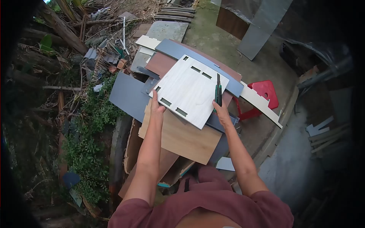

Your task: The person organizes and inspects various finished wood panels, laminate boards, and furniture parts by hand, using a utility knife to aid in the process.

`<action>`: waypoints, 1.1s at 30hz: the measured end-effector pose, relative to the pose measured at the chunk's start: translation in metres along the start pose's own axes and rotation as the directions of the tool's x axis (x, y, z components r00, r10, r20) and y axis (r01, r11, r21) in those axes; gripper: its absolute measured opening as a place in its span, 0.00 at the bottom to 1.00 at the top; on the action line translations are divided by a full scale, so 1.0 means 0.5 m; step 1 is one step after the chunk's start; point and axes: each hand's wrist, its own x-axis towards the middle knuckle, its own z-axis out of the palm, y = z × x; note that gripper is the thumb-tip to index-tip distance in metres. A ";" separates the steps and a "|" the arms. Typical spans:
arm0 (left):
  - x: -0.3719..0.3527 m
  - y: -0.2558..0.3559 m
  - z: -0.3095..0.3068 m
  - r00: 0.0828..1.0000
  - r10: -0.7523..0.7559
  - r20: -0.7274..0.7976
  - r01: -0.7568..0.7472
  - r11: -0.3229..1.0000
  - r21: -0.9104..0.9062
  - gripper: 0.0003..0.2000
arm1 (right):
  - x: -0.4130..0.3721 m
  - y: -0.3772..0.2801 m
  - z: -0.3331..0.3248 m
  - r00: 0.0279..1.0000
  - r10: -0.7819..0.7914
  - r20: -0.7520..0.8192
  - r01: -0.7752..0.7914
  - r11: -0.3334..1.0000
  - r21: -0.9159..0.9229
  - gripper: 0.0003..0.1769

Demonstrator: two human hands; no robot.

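A pale, wood-grained board (pixel 190 89) with several rectangular slots lies tilted across my view. My left hand (pixel 156 104) grips its left edge, thumb on top near a corner slot. At the board's right edge is my right hand (pixel 221 110), closed round a dark green utility knife (pixel 218 93) that points away from me, over the board. The fingers under the board are hidden. Beneath and beyond it are stacked panels: a blue-grey one (pixel 173 48), a brown one (pixel 161 64) and a light wood one (pixel 182 142).
A red plastic stool (pixel 266 91) stands right of the stack, partly behind a long cream strip (pixel 262 106). Another grey panel (pixel 127 95) juts out at left. Plants (pixel 89 152) and branches fill the left side. Upright panels (pixel 262 32) stand at the upper right.
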 end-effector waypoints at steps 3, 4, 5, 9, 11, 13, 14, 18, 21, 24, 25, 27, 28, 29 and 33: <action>0.046 -0.017 -0.030 1.000 -0.019 0.000 0.019 1.000 -0.020 0.30 | 0.017 0.020 -0.012 0.997 0.058 0.049 -0.055 0.997 -0.058 0.19; 0.055 -0.017 -0.038 0.999 -0.009 -0.044 0.009 1.000 -0.009 0.29 | 0.007 0.015 -0.006 0.997 0.055 0.047 -0.054 0.998 -0.022 0.18; 0.064 -0.011 -0.045 0.996 0.001 -0.088 0.000 1.000 0.002 0.29 | -0.004 0.009 0.001 0.998 0.052 0.044 -0.053 0.999 0.014 0.17; 0.099 -0.014 -0.103 0.963 0.115 -0.243 -0.109 0.993 0.040 0.22 | -0.011 0.036 -0.008 0.986 0.080 0.145 -0.081 0.997 -0.004 0.16; 0.036 0.007 -0.063 0.907 0.196 -0.372 -0.150 0.977 0.151 0.17 | -0.015 0.046 -0.011 0.982 0.063 0.175 -0.069 0.997 0.027 0.18; -0.074 0.045 -0.026 0.868 0.282 -0.410 -0.149 0.933 0.327 0.15 | -0.045 0.025 0.012 0.993 0.063 0.098 -0.058 0.997 -0.045 0.17; -0.090 0.042 -0.080 0.919 0.295 -0.263 -0.209 0.928 0.310 0.16 | -0.049 0.034 0.007 0.995 0.047 0.089 -0.033 0.987 -0.154 0.19; -0.322 0.004 -0.251 0.907 0.273 -0.319 -0.192 0.945 0.264 0.20 | -0.114 0.024 0.047 0.982 -0.176 0.067 0.188 0.880 -0.436 0.18; -0.499 -0.104 -0.479 0.765 0.153 -0.626 -0.200 0.980 -0.006 0.16 | -0.221 0.004 0.155 0.943 -0.171 0.286 0.311 0.758 -0.573 0.18; -0.693 -0.242 -0.692 0.451 0.052 -0.891 -0.257 0.964 -0.074 0.14 | -0.298 0.047 0.270 0.859 0.041 0.510 0.394 0.584 -0.710 0.25; -0.754 -0.302 -0.762 0.358 0.024 -0.934 -0.284 0.955 -0.085 0.13 | -0.353 0.081 0.324 0.829 -0.008 0.560 0.442 0.621 -0.647 0.25; -0.857 -0.472 -0.912 -0.013 0.174 -0.985 -0.058 0.983 0.175 0.13 | -0.456 0.127 0.419 0.737 0.127 0.664 0.445 0.647 -0.619 0.15; -0.952 -0.466 -0.898 -0.103 0.015 -0.995 0.032 0.999 0.012 0.14 | -0.484 0.154 0.457 0.671 0.199 0.714 0.470 0.630 -0.618 0.16; -1.001 -0.532 -0.941 -0.199 0.030 -0.979 0.138 0.990 0.002 0.14 | -0.514 0.184 0.495 0.598 0.272 0.754 0.494 0.616 -0.614 0.17; -1.190 -0.612 -0.955 -0.267 -0.254 -0.930 -0.004 0.965 -0.263 0.15 | -0.662 0.292 0.602 0.430 0.319 0.844 0.584 0.615 -0.530 0.21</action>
